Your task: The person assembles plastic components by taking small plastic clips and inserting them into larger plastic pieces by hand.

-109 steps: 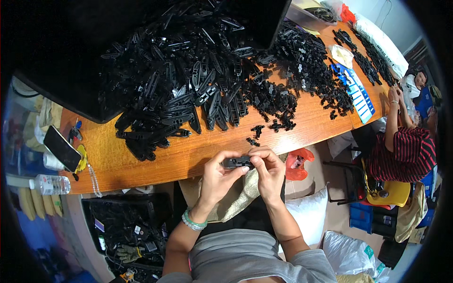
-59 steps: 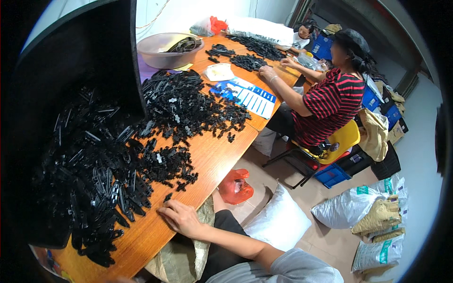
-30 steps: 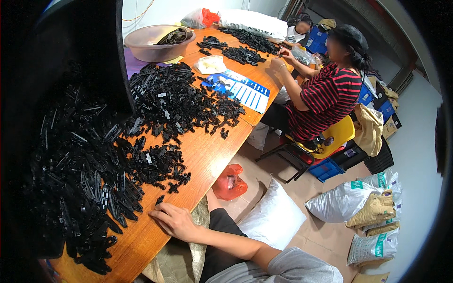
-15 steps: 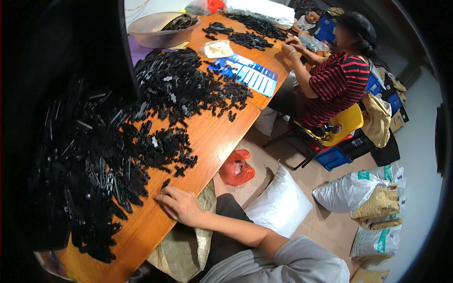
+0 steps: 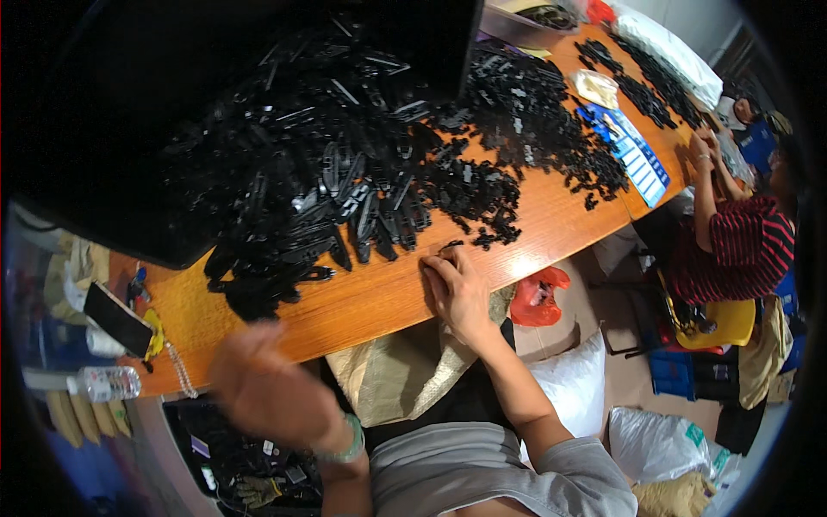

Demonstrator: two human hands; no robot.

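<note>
My right hand [image 5: 461,293] rests at the near edge of the wooden table [image 5: 370,302], fingers curled and drawn together. What they hold, if anything, is hidden. Just beyond its knuckles lies a small black piece [image 5: 450,246]. My left hand [image 5: 269,379], with a pale green bangle [image 5: 351,438] at the wrist, is raised near the table edge and smeared by motion. Ahead of both hands spreads a heap of long black plastic parts [image 5: 345,189]. Smaller black pieces [image 5: 482,198] are piled to its right.
A dark panel [image 5: 258,52] blocks the upper left. At left are a phone [image 5: 118,319], a bead string [image 5: 179,370] and a clear bottle [image 5: 108,383]. A woven sack [image 5: 405,379] hangs below the edge. A person in a striped shirt [image 5: 732,250] works at right beyond a blue-and-white sheet [image 5: 637,159].
The view has swung left, bringing my left hand and the table's left end into sight. My right hand stays at the table edge beside the small black piece.
</note>
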